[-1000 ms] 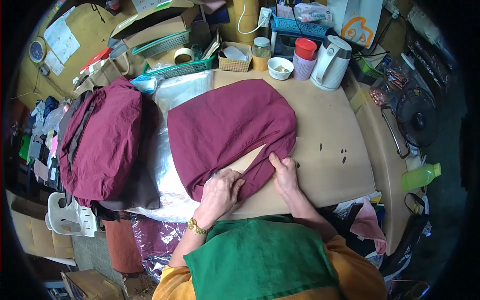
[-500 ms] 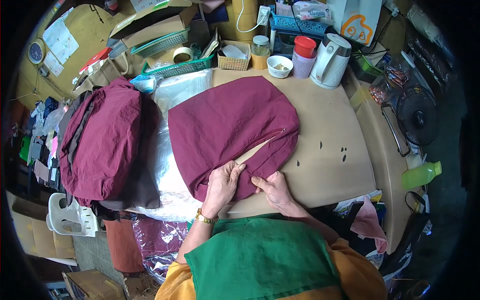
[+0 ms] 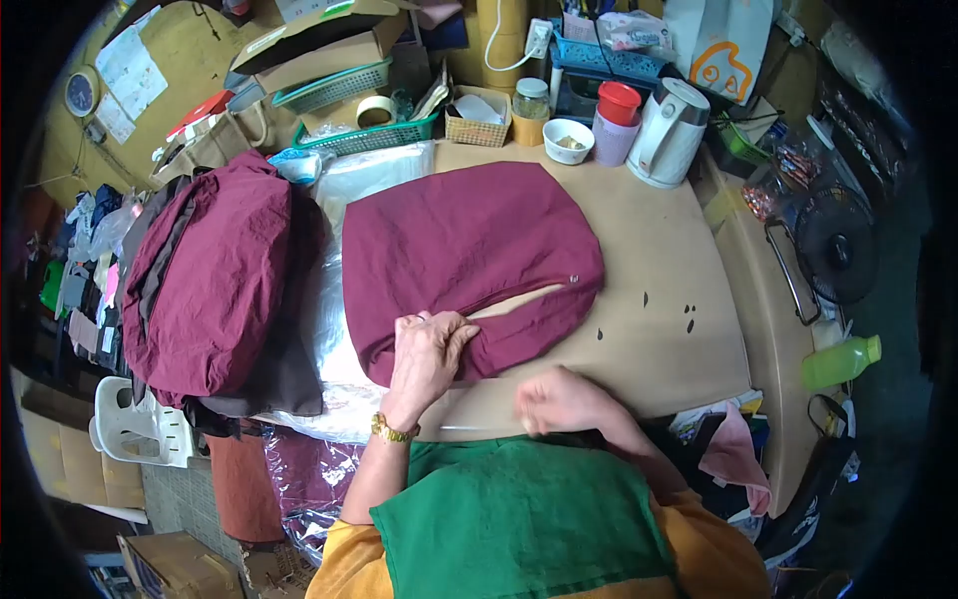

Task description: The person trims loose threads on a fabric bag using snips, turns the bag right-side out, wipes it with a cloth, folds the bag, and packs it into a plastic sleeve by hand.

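A folded maroon garment (image 3: 469, 235) lies on the brown table covering, with a long slit-like opening near its lower right side. My left hand (image 3: 429, 354), with a gold watch (image 3: 394, 429) at the wrist, pinches the cloth at the garment's near edge, by the left end of that opening. Just off the cloth, over the near table edge, is my right hand (image 3: 564, 401). Its fingers look curled but are smeared by motion, so what they hold, if anything, does not show.
Left of the garment are clear plastic bags (image 3: 334, 329) and a pile of maroon and dark garments (image 3: 215, 285). Along the back stand baskets (image 3: 369, 135), a jar (image 3: 530, 110), a white bowl (image 3: 567, 142) and a kettle (image 3: 669, 135). A fan (image 3: 836, 250) and green bottle (image 3: 843, 361) are at right.
My right hand has let go of the garment's near edge and moved down toward me. My left hand keeps its grip slightly higher up, and the opening in the cloth looks wider.
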Demonstrator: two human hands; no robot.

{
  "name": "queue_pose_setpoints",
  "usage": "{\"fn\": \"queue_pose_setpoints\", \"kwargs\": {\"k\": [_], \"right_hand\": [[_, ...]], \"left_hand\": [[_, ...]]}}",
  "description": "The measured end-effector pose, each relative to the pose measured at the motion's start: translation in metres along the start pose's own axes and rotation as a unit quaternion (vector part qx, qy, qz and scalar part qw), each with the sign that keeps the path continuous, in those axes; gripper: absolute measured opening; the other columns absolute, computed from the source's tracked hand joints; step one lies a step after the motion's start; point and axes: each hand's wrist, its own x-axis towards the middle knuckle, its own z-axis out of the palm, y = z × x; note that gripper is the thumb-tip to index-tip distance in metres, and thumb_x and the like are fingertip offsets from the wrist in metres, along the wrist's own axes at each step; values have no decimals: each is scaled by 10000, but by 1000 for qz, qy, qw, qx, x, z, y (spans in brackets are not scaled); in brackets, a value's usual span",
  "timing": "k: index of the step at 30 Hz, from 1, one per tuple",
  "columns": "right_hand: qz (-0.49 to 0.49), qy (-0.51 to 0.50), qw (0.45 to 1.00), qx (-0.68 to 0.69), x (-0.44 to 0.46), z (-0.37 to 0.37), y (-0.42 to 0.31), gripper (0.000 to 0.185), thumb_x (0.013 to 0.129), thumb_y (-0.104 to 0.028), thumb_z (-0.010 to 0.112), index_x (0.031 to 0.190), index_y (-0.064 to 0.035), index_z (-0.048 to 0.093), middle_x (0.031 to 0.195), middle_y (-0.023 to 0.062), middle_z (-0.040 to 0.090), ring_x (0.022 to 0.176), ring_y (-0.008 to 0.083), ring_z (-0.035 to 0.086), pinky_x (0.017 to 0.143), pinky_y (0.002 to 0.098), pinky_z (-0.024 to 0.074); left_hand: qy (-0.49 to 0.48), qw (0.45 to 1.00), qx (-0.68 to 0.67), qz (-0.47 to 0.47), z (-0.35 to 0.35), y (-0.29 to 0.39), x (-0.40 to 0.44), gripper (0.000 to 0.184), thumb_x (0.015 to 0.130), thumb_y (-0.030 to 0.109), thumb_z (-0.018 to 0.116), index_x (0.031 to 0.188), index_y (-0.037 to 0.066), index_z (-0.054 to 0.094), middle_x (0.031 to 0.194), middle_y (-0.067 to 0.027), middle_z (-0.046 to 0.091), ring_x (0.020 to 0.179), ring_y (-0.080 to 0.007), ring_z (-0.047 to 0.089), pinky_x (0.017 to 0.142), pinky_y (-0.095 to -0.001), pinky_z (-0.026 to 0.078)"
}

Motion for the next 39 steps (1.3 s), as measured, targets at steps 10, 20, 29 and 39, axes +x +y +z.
{"fn": "queue_pose_setpoints", "kwargs": {"k": [10, 20, 29, 39], "right_hand": [[-353, 431, 715, -423, 29, -17, -80, 114, 781, -179, 724, 791, -88, 656, 761, 39, 578, 766, 217, 573, 972, 470, 350], [-284, 379, 787, -397, 3, 3, -57, 157, 848, -201, 679, 764, -72, 649, 703, 55, 567, 728, 233, 571, 1044, 496, 292], [-276, 471, 703, -455, 10, 12, -67, 144, 857, -214, 678, 852, -75, 641, 716, 47, 606, 719, 237, 595, 1067, 514, 279], [-227, 448, 750, -431, 23, 6, -73, 218, 858, -230, 686, 743, -71, 593, 699, 67, 604, 670, 232, 591, 935, 474, 352]], "left_hand": [[-63, 974, -218, 2, 9, 39, -64, 141, 839, 75, 715, 973, 32, 701, 939, -115, 659, 802, -195, 650, 718, -310, 505], [291, 505, -750, -312, 13, -19, -32, 495, 1053, 427, 248, 1229, 19, 468, 1303, -194, 552, 1175, -275, 565, 1003, -403, 487], [209, 559, -754, -272, 15, 6, -26, 575, 1036, 499, 243, 1363, 54, 403, 1327, -149, 539, 1224, -265, 527, 1051, -402, 429], [142, 589, -718, -341, 47, 17, -58, 120, 937, 94, 633, 1034, 24, 624, 948, -54, 671, 826, -132, 651, 673, -278, 585]]}}
